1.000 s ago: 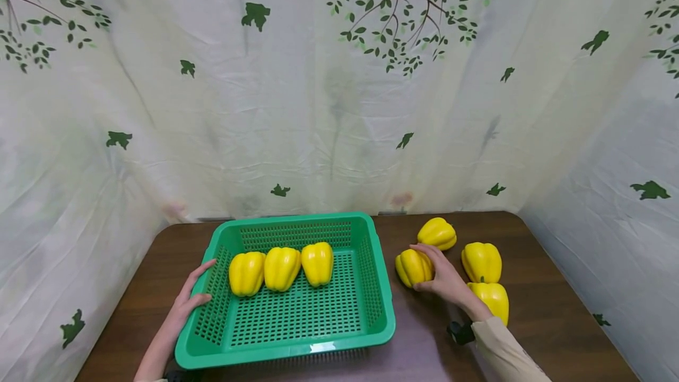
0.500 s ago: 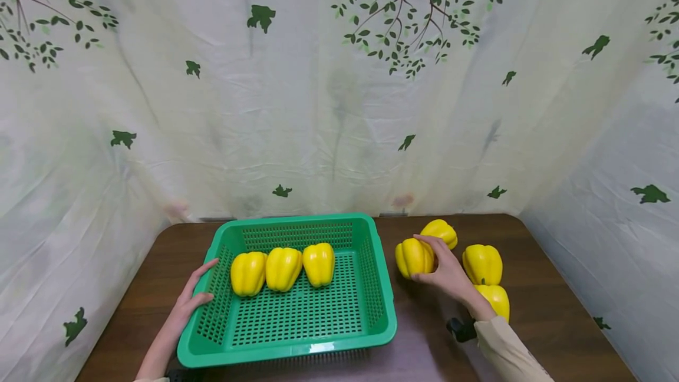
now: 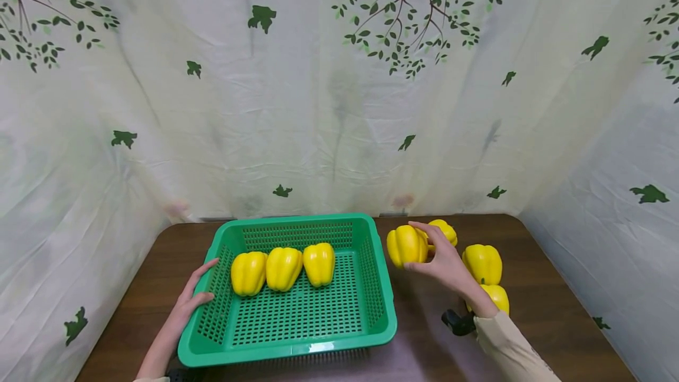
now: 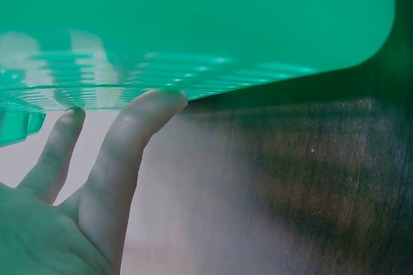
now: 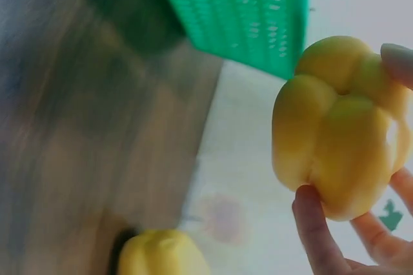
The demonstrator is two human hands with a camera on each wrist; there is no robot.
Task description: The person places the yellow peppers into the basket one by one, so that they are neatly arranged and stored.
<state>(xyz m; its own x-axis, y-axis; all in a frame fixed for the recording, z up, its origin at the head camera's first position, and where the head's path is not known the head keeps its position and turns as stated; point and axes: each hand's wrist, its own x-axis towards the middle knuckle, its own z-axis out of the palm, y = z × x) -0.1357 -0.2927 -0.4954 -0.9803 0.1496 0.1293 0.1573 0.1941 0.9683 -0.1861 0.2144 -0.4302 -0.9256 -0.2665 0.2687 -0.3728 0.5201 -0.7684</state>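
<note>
My right hand (image 3: pixel 447 265) holds a yellow bell pepper (image 3: pixel 406 246) between thumb and fingers, off the table and just right of the basket. In the right wrist view the pepper's lobed end (image 5: pixel 342 126) faces the camera, with fingertips against its sides. My left hand (image 3: pixel 185 300) rests against the left side of the green plastic basket (image 3: pixel 286 349). In the left wrist view its spread, fairly straight fingers (image 4: pixel 116 159) touch the basket's outer wall (image 4: pixel 193 17) from outside. Three yellow bell peppers (image 3: pixel 283 269) stand in a row in the basket's far half.
On the table's right side lie more yellow bell peppers: one (image 3: pixel 444 231) partly behind my right hand, another (image 3: pixel 482 264) farther right, and one (image 3: pixel 496 299) partly hidden by my forearm. The dark wooden table (image 3: pixel 551 311) ends at a leaf-patterned curtain (image 3: pixel 339 134).
My right hand has raised the bell pepper off the table and moved it slightly left toward the basket. The left hand and the basket stay in place.
</note>
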